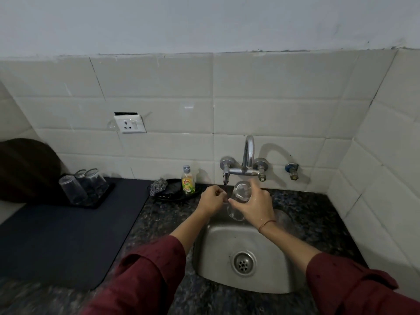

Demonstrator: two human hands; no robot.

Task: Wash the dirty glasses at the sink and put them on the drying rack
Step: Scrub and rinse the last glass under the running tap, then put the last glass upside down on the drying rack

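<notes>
Ahead, in the head view, the right grip point(254, 204) reaches out over the steel sink point(213, 246), forearm extended. Its fingers and thumb are curled round a clear glass point(242, 188), held tilted just under the tap spout point(248, 151). The left grip point(211, 198) pinches the lower end of the tap lever point(225, 178), just beside the glass. The sink's back edge lies near the tiled wall point(272, 114), with speckled worktop point(159, 223) on either side. Well to the left, three upturned glasses point(84, 187) stand on a dark drying tray point(103, 198) at the far end of a dark mat point(68, 235). A dish-soap bottle point(188, 180) stands between tray and tap.
</notes>
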